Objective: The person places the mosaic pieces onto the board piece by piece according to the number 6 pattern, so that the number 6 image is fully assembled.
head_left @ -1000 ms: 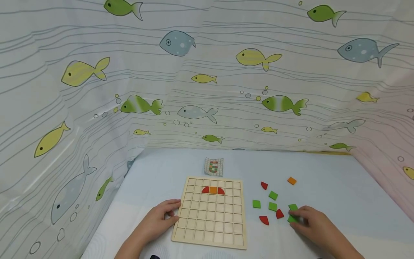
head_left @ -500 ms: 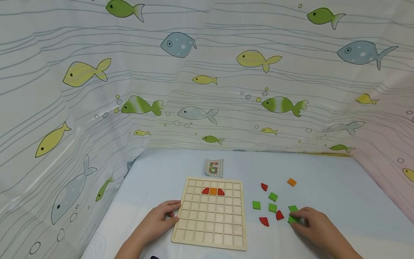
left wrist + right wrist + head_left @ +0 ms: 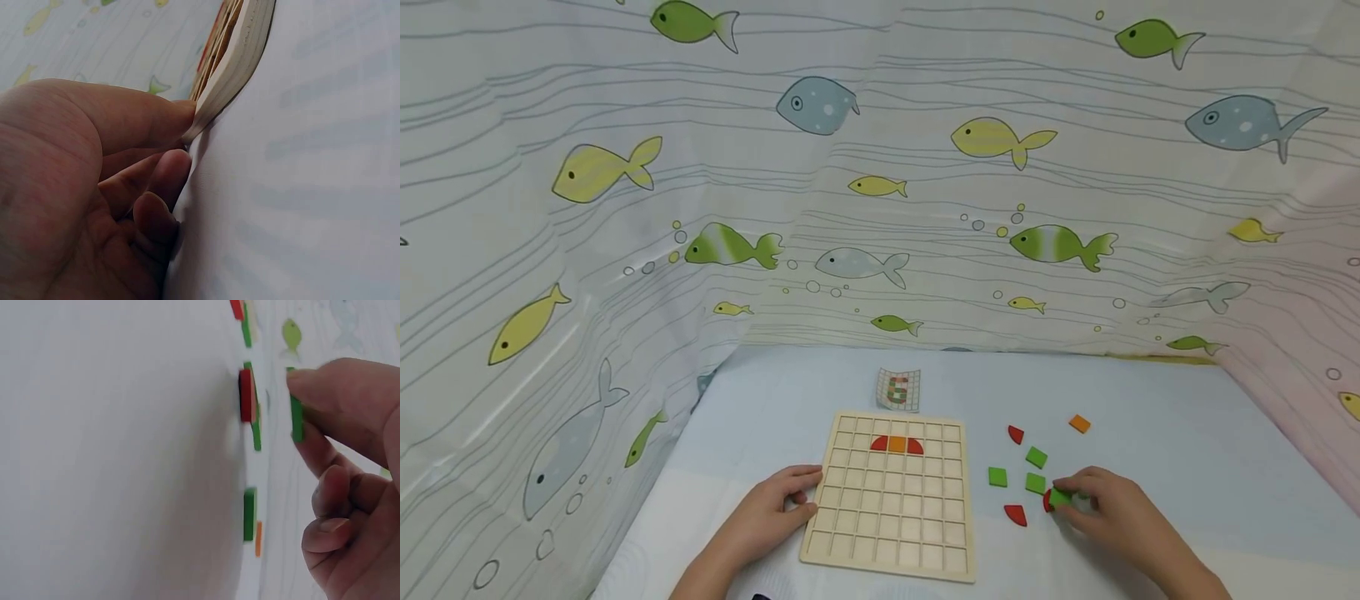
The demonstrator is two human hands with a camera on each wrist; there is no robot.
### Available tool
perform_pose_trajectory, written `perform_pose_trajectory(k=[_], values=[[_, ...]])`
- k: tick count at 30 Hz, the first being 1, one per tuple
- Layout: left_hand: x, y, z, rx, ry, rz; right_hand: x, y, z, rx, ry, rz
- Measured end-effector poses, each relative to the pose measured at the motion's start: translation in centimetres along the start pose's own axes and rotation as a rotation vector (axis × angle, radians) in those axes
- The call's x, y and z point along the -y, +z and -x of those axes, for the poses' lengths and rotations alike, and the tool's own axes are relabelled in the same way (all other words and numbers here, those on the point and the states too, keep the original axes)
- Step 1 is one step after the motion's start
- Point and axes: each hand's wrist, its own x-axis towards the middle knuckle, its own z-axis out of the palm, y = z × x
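Observation:
My right hand [image 3: 1108, 504] pinches a green square tile [image 3: 297, 419] between thumb and finger, raised off the table in the right wrist view. In the head view this tile overlaps a red quarter-circle tile [image 3: 1047, 501]. Another green tile [image 3: 249, 514] lies on the table, mostly hidden behind the hand in the head view. My left hand [image 3: 772, 507] rests at the left edge of a wooden grid board [image 3: 887, 525], its thumb tip [image 3: 187, 112] against the edge. Two red quarter circles flank an orange square [image 3: 897, 444] in the board's upper cells.
Green squares [image 3: 997, 477], red quarter circles [image 3: 1015, 516] and an orange square [image 3: 1079, 423] lie loose right of the board. Behind it is a small paper card [image 3: 898, 390] with a coloured pattern on a grid. A fish-printed curtain [image 3: 925, 200] surrounds the table.
My right hand has picked up a green tile from the right end of the loose tiles and moved left with it, over the red quarter circle. My left hand stays at the board.

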Motion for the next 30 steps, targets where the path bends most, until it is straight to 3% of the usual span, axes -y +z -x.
perform_pose_trajectory(k=[5, 16, 24, 30], values=[[-0.2, 0.0, -0.1, 0.005, 0.013, -0.001, 1.5, 0.0, -1.3, -0.015, -0.087, -0.018], [-0.1, 0.1, -0.3, 0.007, 0.022, 0.0, 4.9, 1.3, -4.6, 0.065, -0.09, -0.061], [0.3, 0.0, 0.3, 0.032, 0.007, -0.003, 7.0, 3.8, -6.0, 0.122, -0.174, -0.066], [0.4, -0.1, 0.1, 0.024, 0.016, -0.002, 8.7, 4.6, -7.3, 0.109, -0.204, -0.038]])
